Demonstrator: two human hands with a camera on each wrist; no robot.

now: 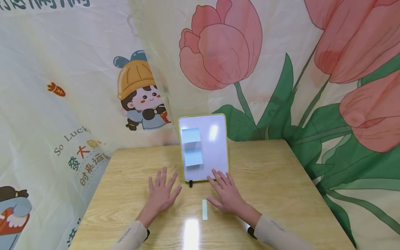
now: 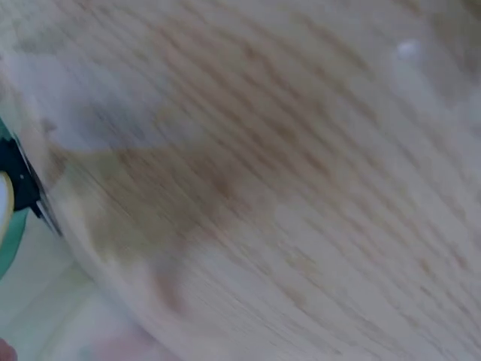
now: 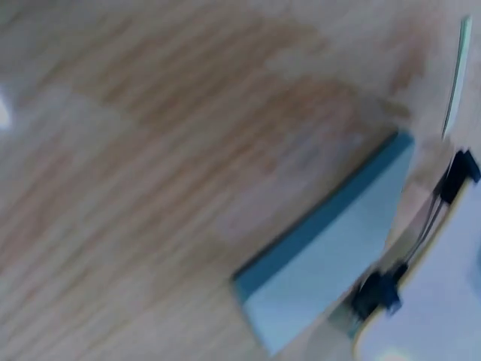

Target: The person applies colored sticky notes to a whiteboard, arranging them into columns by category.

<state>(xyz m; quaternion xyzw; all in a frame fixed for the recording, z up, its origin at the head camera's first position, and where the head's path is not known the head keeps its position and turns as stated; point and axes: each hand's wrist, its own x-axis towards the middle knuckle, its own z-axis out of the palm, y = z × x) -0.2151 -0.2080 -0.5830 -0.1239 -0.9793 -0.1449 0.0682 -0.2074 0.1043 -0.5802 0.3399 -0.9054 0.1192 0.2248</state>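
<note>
Strip [image 1: 204, 209] points lengthwise toward the whiteboard [image 1: 215, 149].

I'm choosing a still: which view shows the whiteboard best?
The head view: the whiteboard appears nearly whole, overlapped by blue notes and the right hand. The right wrist view shows only a cropped part; the left wrist view, apparently just a sliver at the left edge.

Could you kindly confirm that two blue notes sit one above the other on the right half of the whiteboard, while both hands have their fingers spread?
Not quite: the head view shows the blue notes one above the other on the left half of the whiteboard. The left hand and right hand do have fingers spread.
</note>
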